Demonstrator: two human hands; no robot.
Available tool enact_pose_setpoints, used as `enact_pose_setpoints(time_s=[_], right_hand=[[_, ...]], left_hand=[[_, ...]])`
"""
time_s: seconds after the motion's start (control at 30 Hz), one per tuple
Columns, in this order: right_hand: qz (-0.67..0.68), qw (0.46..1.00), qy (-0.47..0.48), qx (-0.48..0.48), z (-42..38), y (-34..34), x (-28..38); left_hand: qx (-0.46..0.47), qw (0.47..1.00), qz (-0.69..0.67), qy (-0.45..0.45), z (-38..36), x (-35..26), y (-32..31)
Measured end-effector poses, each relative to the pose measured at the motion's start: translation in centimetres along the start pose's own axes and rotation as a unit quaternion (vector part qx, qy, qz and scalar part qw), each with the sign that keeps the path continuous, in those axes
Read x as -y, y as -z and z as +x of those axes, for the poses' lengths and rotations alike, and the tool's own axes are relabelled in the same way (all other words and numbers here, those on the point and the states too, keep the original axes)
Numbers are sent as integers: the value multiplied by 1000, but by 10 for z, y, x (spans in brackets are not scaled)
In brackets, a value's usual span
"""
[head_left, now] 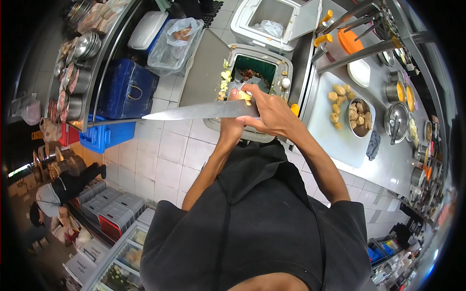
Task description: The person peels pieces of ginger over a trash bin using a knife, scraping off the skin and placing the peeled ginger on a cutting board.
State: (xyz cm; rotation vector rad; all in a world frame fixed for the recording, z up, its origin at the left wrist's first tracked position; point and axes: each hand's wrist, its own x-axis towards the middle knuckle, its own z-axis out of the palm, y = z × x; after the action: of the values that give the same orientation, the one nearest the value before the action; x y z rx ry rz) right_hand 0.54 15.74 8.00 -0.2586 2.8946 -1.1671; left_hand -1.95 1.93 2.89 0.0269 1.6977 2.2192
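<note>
Over a bin with food scraps inside, a large knife lies across my hands, its tip pointing left. My right hand is wrapped round the knife's handle end. My left hand is partly hidden behind the blade, its fingers closed around a pale yellow piece of ginger beside the blade. To the right, on a white cutting board, lie several peeled ginger pieces and a metal bowl with more ginger.
A grey cloth lies at the board's edge. Metal bowls stand farther right. Behind the bin is a white container. Blue crates stand left. Another person is at the far lower left.
</note>
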Motion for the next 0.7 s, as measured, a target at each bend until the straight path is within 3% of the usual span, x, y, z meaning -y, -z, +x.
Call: enact_pose_setpoints(time_s=[0.1,0.23,0.53,0.6,0.63,0.7], right_hand=[[-5,1000,4,-4,2,-2,0],[-10,1000,16,-10,6,-9,-4],[-2,998,19,-53,13,-24,-10],[17,997,-6,-69,23,-21,-21],[37,995,-30,-86,28,-18,-25],[52,995,-38,-81,30,-6,-27]], left_hand=[[9,997,-65,51,6,-3,7],[2,997,-70,37,12,7,12],[-34,991,-73,104,14,11,18],[26,997,69,23,13,32,28],[27,997,69,24,11,17,22],[3,994,-36,99,9,-10,9]])
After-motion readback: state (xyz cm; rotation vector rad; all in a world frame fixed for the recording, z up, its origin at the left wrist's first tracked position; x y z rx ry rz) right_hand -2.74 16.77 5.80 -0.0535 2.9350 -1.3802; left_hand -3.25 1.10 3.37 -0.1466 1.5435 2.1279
